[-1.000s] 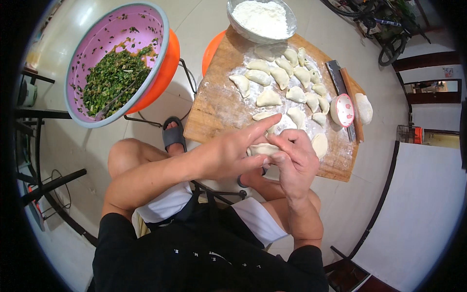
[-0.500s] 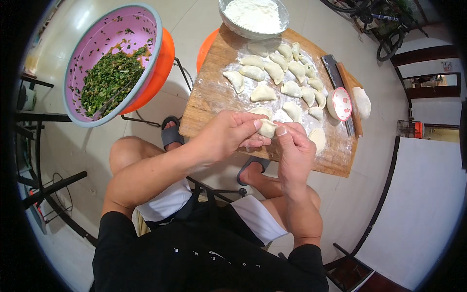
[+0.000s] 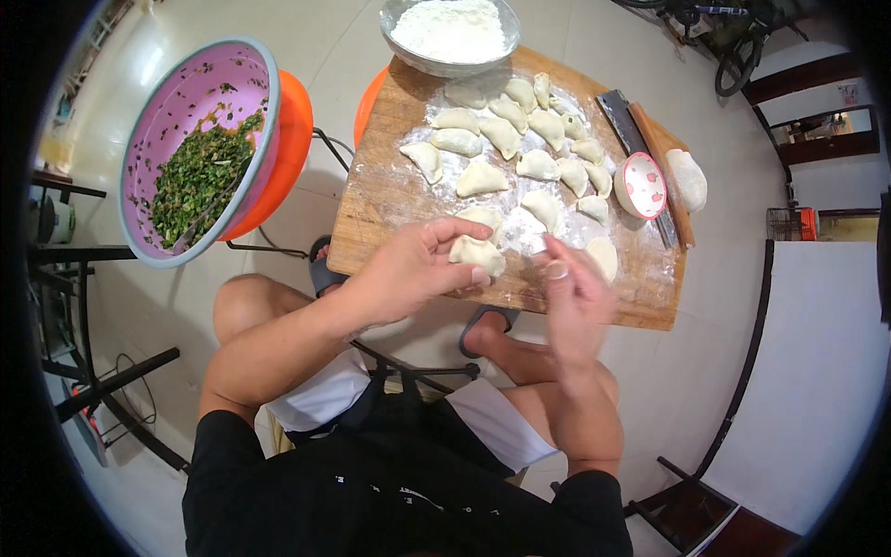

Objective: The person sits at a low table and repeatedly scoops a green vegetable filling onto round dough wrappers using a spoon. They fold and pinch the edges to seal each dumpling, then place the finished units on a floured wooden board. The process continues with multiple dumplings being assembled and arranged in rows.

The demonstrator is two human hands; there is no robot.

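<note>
My left hand (image 3: 432, 265) holds a folded dumpling (image 3: 477, 256) between thumb and fingers, over the near edge of the floured wooden board (image 3: 371, 200). Another dumpling (image 3: 483, 219) lies partly hidden just behind it. My right hand (image 3: 577, 302) is apart from the dumpling, slightly blurred, with thumb and forefinger parted and nothing visible between them. Beside its fingers a flat round dough wrapper (image 3: 603, 258) rests on the board. Several finished dumplings (image 3: 501, 137) sit in loose rows on the flour beyond my hands.
A glass bowl of flour (image 3: 450, 32) stands at the board's far end. To the right are a cleaver (image 3: 620, 121), a rolling pin (image 3: 661, 167), a small patterned bowl (image 3: 641, 186) and a dough lump (image 3: 687, 182). At left, a pink basin (image 3: 153, 130) of green filling rests on an orange stool (image 3: 295, 139).
My right hand has let go of the dumpling and moved right and slightly down. The left hand keeps the dumpling and has shifted a little left. The whole view has shifted slightly.
</note>
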